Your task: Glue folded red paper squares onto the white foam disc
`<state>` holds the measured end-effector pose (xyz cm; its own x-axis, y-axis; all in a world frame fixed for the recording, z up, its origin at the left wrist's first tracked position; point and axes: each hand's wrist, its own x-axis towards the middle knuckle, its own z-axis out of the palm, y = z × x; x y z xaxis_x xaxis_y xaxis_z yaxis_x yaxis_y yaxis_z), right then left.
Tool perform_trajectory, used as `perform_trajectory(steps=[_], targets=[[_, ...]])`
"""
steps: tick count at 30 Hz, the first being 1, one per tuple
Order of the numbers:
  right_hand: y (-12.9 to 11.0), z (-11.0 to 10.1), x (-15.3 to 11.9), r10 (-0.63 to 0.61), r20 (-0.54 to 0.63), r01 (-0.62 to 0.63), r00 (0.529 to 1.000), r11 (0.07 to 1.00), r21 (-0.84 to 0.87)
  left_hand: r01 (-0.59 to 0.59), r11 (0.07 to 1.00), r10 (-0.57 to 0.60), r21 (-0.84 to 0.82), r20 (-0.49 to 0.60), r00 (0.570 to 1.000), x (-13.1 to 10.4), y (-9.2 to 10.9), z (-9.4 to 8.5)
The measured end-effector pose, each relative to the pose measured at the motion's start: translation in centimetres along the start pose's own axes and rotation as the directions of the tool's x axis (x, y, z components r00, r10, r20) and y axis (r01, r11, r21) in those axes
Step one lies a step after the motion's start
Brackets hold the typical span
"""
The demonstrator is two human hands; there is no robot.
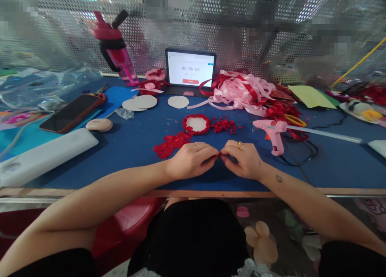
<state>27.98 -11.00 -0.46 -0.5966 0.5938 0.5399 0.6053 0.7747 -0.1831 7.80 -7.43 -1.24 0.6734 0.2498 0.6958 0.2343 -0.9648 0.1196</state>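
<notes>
My left hand (194, 160) and my right hand (243, 158) meet fingertip to fingertip just above the blue table, both closed in a pinch. Between them shows a trace of red, apparently a small piece of red ribbon, mostly hidden by the fingers. Beyond my left hand lies a loose spread of cut red ribbon pieces (171, 144). A white disc (196, 123) edged with red folded ribbon rests flat ahead of my hands. Touching its right side is a small heap of red folded bits (224, 125). To the right sits a pink glue gun (274, 134) with a long glue stick.
Farther back are white discs (177, 102), a tablet with a timer (191, 70), and a pile of pink and red ribbon (241, 90). At left stand a pink bottle (119, 56), a phone (72, 112) and a white power strip (50, 154). A perforated metal panel closes the back.
</notes>
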Motion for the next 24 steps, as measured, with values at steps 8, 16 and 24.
perform_trajectory(steps=[8, 16, 24], targets=[[0.1, 0.0, -0.1, 0.001, 0.012, -0.001, 1.000, 1.000, -0.007, 0.028, 1.000, -0.028, -0.001, 0.007, 1.000, 0.1, 0.1, 0.0], [-0.5, 0.3, 0.1, 0.016, 0.024, -0.014, 1.000, 0.997, -0.070, -0.048, 0.998, 0.047, 0.033, 0.040, 0.998, 0.0, -0.1, 0.3], [-1.2, 1.3, -0.2, -0.018, -0.037, 0.010, 0.999, 0.981, -0.194, -0.178, 0.956, 0.158, 0.233, 0.103, 0.982, -0.1, 0.7, 0.5]])
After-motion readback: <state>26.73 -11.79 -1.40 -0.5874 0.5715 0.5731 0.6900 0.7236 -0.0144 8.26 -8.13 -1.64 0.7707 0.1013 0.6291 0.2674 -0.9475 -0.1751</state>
